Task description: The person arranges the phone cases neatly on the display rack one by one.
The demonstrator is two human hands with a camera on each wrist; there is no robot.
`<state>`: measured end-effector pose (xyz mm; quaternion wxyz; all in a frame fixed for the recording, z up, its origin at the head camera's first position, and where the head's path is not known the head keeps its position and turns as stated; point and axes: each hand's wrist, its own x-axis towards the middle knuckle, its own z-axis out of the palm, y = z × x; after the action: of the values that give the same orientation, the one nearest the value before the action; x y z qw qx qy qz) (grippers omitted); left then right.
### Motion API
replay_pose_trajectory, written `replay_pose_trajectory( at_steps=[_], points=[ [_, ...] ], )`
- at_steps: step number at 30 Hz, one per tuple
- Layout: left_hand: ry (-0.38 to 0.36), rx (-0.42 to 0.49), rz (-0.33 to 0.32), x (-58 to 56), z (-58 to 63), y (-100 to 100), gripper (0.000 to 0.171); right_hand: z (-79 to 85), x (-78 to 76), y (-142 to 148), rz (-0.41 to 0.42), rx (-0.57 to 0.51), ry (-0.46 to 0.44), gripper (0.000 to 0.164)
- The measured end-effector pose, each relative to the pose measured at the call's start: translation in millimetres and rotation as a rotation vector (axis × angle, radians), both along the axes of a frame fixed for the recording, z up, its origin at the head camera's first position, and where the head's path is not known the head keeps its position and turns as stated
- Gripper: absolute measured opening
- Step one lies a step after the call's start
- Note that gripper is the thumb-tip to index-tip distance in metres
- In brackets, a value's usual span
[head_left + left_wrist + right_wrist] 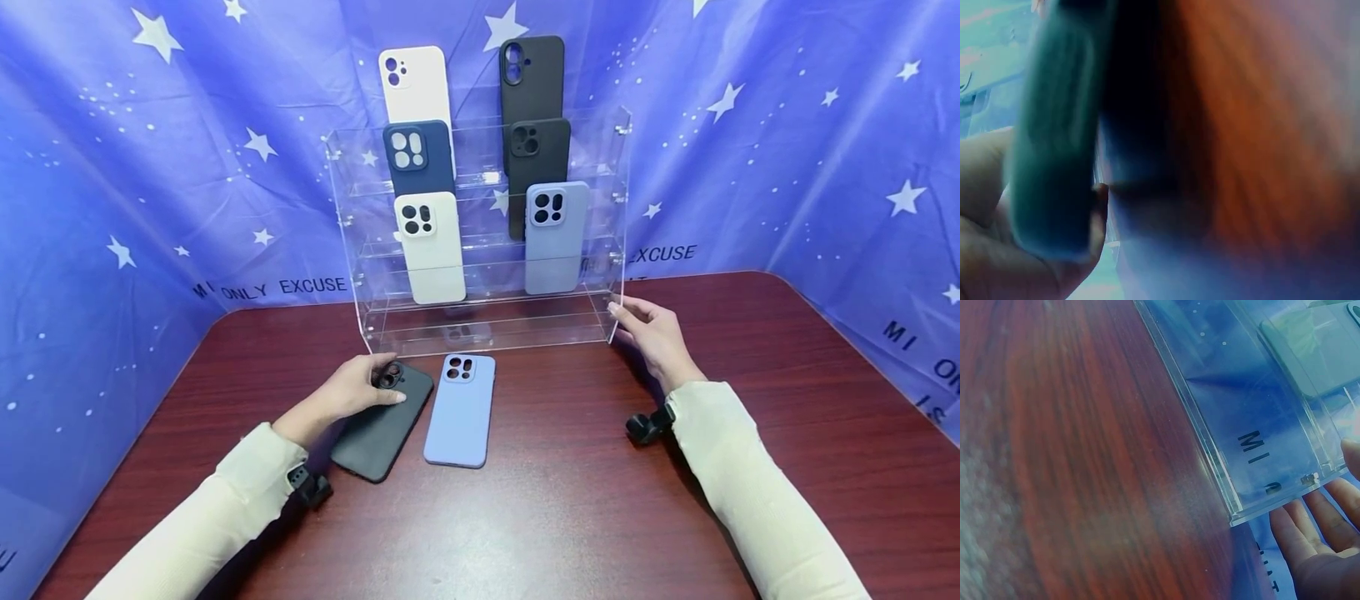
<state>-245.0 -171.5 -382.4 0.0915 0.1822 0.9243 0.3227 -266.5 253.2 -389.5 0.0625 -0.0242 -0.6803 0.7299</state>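
Note:
My left hand (352, 387) grips a black phone case (386, 425) by its camera end, low over the table. In the left wrist view the case (1054, 150) looks blurred, with its edge between thumb and fingers. Just right of it, a light blue phone case (459, 417) lies flat on the table. My right hand (652, 333) holds the lower right side panel of a clear acrylic display stand (540, 329). The right wrist view has the thumb and fingers of that hand (1325, 550) on either side of the panel.
The stand's left column carries two white cases (438, 262) (416, 92) and a navy case (435, 171). On its right are two black cases (543, 87) (547, 162) and a light blue case (555, 250). A starry blue curtain (300, 192) surrounds the brown table (570, 467).

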Motion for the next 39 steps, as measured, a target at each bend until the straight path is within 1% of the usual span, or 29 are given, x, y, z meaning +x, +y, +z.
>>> replay_pose_trajectory(
  at_steps=[4,6,8,9,13,17,20,22,25,27,32,35,37,39],
  points=[
    [-0.001,0.068,0.017,-2.1,2.8,-4.1,0.040,0.5,-0.3,-0.6,-0.006,-0.003,0.002,0.054],
    [0.004,0.089,0.019,-2.4,4.5,-6.4,0.033,0.4,-0.5,-0.4,-0.006,-0.003,0.000,0.054],
    [-0.016,0.120,0.023,-2.6,6.6,-8.5,0.029,0.3,-0.4,-0.1,-0.005,-0.003,-0.003,0.054],
    [-0.034,0.138,0.027,-2.4,8.5,-9.3,0.029,0.3,-0.2,0.1,-0.005,-0.003,-0.004,0.054],
    [-0.124,0.215,0.078,-2.1,16.5,-13.9,0.031,0.5,0.5,-0.4,-0.001,-0.005,-0.005,0.055],
    [-0.184,0.287,0.109,-2.4,28.1,-18.2,0.035,0.4,0.3,-0.8,0.006,-0.006,-0.004,0.055],
    [-0.201,0.343,0.103,-3.6,39.1,-18.8,0.036,0.2,0.0,-1.2,0.005,0.000,-0.002,0.055],
    [-0.196,0.375,0.095,-4.7,47.3,-16.8,0.037,0.2,0.2,-1.4,0.001,0.006,-0.002,0.055],
    [-0.180,0.422,0.093,-6.2,59.1,-9.9,0.038,0.1,0.7,-1.5,-0.005,0.012,-0.005,0.054],
    [-0.171,0.478,0.097,-7.1,65.6,-3.2,0.038,0.0,0.9,-1.3,-0.004,0.016,-0.005,0.055],
    [-0.176,0.684,0.119,-8.9,79.1,21.4,0.042,-0.5,-0.2,0.0,0.001,0.008,-0.001,0.055],
    [-0.189,0.816,0.144,-10.7,85.9,39.6,0.043,-0.6,-1.0,0.2,0.000,0.009,-0.001,0.054],
    [-0.178,0.870,0.158,-11.9,89.9,51.3,0.043,-0.9,-1.3,-0.3,-0.004,0.014,-0.001,0.053],
    [-0.142,0.909,0.178,-13.1,93.2,62.6,0.042,-1.5,-1.4,-0.9,-0.006,0.011,-0.002,0.054]
  ],
)
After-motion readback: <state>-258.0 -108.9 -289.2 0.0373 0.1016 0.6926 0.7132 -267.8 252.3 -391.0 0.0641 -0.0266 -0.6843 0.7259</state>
